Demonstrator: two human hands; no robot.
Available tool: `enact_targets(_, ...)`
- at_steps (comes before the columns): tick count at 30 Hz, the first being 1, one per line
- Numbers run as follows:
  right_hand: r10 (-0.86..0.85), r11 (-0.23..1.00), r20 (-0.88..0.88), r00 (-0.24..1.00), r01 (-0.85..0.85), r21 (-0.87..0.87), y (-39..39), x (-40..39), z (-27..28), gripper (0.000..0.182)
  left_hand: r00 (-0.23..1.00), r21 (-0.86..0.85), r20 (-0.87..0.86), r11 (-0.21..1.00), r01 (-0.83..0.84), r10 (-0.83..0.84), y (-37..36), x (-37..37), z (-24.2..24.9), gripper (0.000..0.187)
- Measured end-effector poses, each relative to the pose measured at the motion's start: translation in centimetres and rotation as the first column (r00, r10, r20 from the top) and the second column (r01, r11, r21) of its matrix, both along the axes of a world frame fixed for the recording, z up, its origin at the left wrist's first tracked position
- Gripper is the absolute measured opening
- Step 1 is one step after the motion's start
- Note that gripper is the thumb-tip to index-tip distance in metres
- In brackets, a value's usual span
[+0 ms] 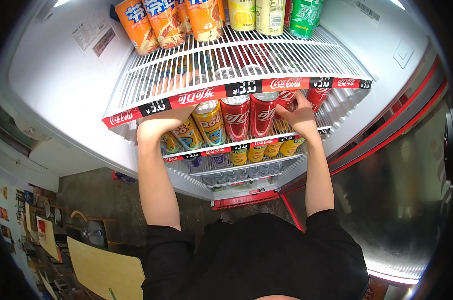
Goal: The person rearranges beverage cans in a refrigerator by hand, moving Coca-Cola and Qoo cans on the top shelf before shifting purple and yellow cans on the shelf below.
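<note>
Red Coca-Cola cans (263, 117) and yellow cartoon-print cans (210, 124) — silver-topped, upright — stand side by side on a refrigerator shelf (215, 151).

The person wore a black top (276, 255) that filled the bottom centre of the frame, its cloth matte and softly creased. The left sleeve (167, 247) and right sleeve (326, 230) were short and loose with straight hems, leaving both forearms bare. A curved neckline showed at the bottom edge. Below the top's upper outline, greyish shoes (227, 217) showed rounded toes, small and dim.
</note>
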State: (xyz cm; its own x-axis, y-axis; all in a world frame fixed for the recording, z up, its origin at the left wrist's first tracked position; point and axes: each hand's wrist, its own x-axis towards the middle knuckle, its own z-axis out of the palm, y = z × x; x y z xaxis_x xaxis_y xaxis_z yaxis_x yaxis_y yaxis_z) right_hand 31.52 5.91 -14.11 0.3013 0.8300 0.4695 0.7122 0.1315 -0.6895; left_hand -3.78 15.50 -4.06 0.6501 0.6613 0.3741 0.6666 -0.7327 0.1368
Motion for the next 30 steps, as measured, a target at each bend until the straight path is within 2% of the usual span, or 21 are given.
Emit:
enact_targets(2,0.021,1.000,-0.041,0.999,-0.020,0.016,-0.2,-0.2,0.2,0.066,1.000,0.009,0.013,1.000,0.008,-0.008,0.4,-0.1,-0.3,0.055)
enact_targets(5,0.015,1.000,-0.001,1.000,-0.015,0.009,-0.1,0.0,0.1,0.068,0.999,0.023,0.031,1.000,0.018,-0.019,0.8,-0.3,-0.7,0.055)
enact_targets(8,0.047,0.998,-0.037,0.998,-0.045,0.043,-0.4,-0.3,0.4,0.066,0.993,0.220,-0.083,0.973,-0.068,0.088,0.4,0.0,-1.4,0.055)
enact_targets(11,0.147,0.988,-0.215,0.965,-0.135,0.068,-0.4,-0.3,0.3,0.063,0.995,0.192,-0.069,0.980,-0.058,0.072,-0.1,0.3,-0.8,0.054)
enact_targets(16,0.136,0.990,-0.170,0.976,-0.131,0.041,-0.5,-0.3,0.4,0.058,0.993,0.153,-0.076,0.985,-0.077,0.089,0.5,0.0,-1.3,0.060)
enact_targets(18,0.129,0.992,-0.177,0.976,-0.125,0.034,-0.5,-0.3,0.5,0.054,0.980,0.153,-0.150,0.982,-0.111,0.134,1.4,-0.4,-1.9,0.073)
enact_targets(22,0.115,0.993,-0.220,0.969,-0.117,0.003,-0.8,-0.4,0.8,0.046,0.995,0.230,-0.067,0.972,-0.053,0.070,1.1,-0.1,-2.1,0.053)
enact_targets(24,0.113,0.993,-0.236,0.965,-0.119,-0.011,-0.9,-0.5,0.8,0.043,0.999,0.212,-0.035,0.977,-0.006,0.013,0.6,-0.1,-1.4,0.053)
enact_targets(29,0.156,0.983,-0.247,0.956,-0.174,-0.054,-0.9,0.1,0.5,0.045,0.995,0.111,-0.093,0.993,-0.037,0.048,0.1,0.2,0.0,0.054)
enact_targets(30,0.165,0.985,-0.242,0.956,-0.172,-0.009,-0.9,0.1,0.4,0.047,0.993,0.079,-0.113,0.996,-0.033,0.042,-0.1,0.3,0.5,0.054)
